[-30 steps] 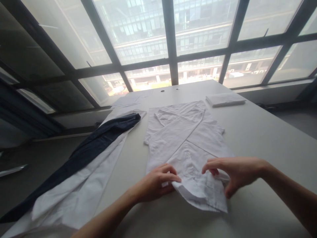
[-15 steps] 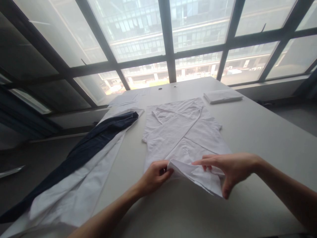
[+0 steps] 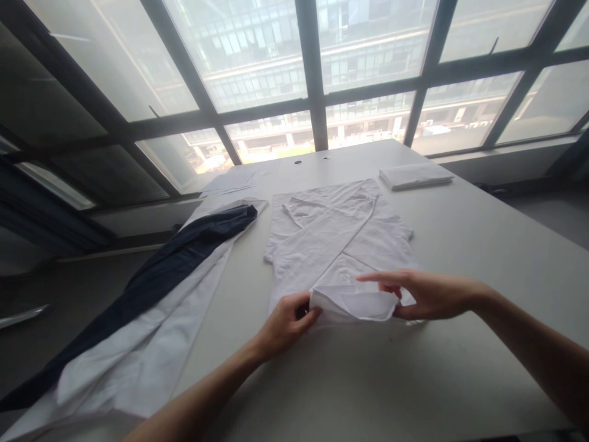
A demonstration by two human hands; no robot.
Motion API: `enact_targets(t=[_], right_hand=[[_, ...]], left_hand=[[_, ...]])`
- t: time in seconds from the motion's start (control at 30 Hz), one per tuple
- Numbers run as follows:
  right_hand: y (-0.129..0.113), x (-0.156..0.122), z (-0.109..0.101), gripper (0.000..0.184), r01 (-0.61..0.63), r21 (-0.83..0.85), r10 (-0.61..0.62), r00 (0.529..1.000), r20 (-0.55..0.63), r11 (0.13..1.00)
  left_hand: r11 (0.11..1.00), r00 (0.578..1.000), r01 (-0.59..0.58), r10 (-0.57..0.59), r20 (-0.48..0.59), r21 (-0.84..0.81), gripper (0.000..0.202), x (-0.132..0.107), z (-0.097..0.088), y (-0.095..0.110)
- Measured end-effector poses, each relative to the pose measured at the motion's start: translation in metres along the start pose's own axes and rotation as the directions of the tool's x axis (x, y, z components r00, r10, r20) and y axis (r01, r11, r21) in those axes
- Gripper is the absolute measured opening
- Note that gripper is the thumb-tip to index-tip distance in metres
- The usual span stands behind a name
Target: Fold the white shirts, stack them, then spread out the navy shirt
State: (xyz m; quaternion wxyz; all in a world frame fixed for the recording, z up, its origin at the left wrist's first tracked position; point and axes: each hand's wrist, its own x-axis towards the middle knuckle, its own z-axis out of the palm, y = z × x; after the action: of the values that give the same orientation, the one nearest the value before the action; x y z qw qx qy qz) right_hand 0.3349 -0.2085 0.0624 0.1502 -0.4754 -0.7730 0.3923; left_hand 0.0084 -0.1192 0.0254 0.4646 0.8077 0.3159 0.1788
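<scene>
A white shirt (image 3: 331, 239) lies flat on the light table (image 3: 483, 245), its sleeves folded across its middle. Its near hem is lifted and rolled back toward the collar. My left hand (image 3: 286, 321) pinches the left end of that raised hem. My right hand (image 3: 426, 293) grips the right end, thumb under the cloth and fingers over it. Both forearms reach in from the bottom of the picture.
A dark navy garment (image 3: 151, 285) lies over a white one (image 3: 138, 362) and hangs off the table's left edge. A folded white cloth (image 3: 414, 176) rests at the far right. More white fabric (image 3: 239, 181) lies at the back left. Large windows stand behind the table.
Both hands have lifted the shirt's near hem off the table and carried it away from me, folding the bottom part up over the body.
</scene>
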Motion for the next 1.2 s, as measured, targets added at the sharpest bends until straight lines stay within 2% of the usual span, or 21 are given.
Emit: enact_targets(t=[0.27,0.37,0.43,0.5,0.57,0.67,0.8,0.87,0.9,0.97,1.03,1.1,1.2], right_hand=[[0.012,0.006,-0.003,0.071,0.005,0.001,-0.004,0.994,-0.106,1.0],[0.017,0.01,0.0,0.068,-0.024,-0.012,0.022,0.99,-0.139,1.0],[0.02,0.013,0.003,0.066,-0.05,-0.039,0.043,0.987,-0.156,0.998],[0.024,0.016,0.008,0.064,-0.069,-0.081,0.055,0.984,-0.167,0.994],[0.027,0.019,0.012,0.062,-0.084,-0.126,0.06,0.981,-0.184,0.989],[0.03,0.022,0.016,0.057,-0.107,-0.173,0.067,0.973,-0.222,0.979],[0.031,0.022,0.016,0.052,-0.138,-0.214,0.082,0.965,-0.249,0.967],[0.029,0.02,0.014,0.047,-0.154,-0.256,0.082,0.959,-0.27,0.954],[0.026,0.019,0.014,0.041,-0.158,-0.28,0.073,0.954,-0.29,0.947],[0.019,0.018,0.014,0.029,-0.134,-0.32,0.022,0.943,-0.332,0.938],[0.008,0.02,0.018,0.024,-0.044,-0.344,-0.086,0.931,-0.355,0.938],[-0.004,0.025,0.028,0.027,0.08,-0.376,-0.225,0.906,-0.359,0.923],[-0.014,0.037,0.054,0.046,0.165,-0.464,-0.344,0.877,-0.334,0.871]], left_hand=[[1.0,1.0,0.013,-0.014,-0.014,-0.025,0.039,0.001,0.0,-0.006],[0.997,0.998,0.016,-0.02,-0.054,-0.08,0.037,0.002,0.003,-0.012],[0.997,0.996,0.011,-0.019,-0.092,-0.08,0.044,0.001,0.006,-0.016],[1.0,0.99,-0.02,0.021,-0.14,0.005,0.048,0.0,0.008,-0.018],[0.983,0.978,-0.084,0.113,-0.173,0.166,0.048,-0.001,0.009,-0.018],[0.911,0.956,-0.172,0.246,-0.16,0.375,0.045,-0.004,0.009,-0.016],[0.839,0.935,-0.207,0.322,-0.151,0.504,0.049,-0.006,0.008,-0.014],[0.8,0.929,-0.244,0.354,-0.103,0.548,0.051,-0.007,0.006,-0.012],[0.776,0.928,-0.282,0.37,-0.046,0.564,0.051,-0.007,0.005,-0.011],[0.718,0.915,-0.38,0.385,0.123,0.583,0.053,-0.007,0.003,-0.007],[0.668,0.889,-0.458,0.357,0.288,0.587,0.058,-0.007,0.003,-0.004],[0.646,0.87,-0.489,0.307,0.387,0.586,0.067,-0.007,0.004,-0.004],[0.641,0.865,-0.485,0.253,0.433,0.595,0.076,-0.008,0.008,-0.009]])
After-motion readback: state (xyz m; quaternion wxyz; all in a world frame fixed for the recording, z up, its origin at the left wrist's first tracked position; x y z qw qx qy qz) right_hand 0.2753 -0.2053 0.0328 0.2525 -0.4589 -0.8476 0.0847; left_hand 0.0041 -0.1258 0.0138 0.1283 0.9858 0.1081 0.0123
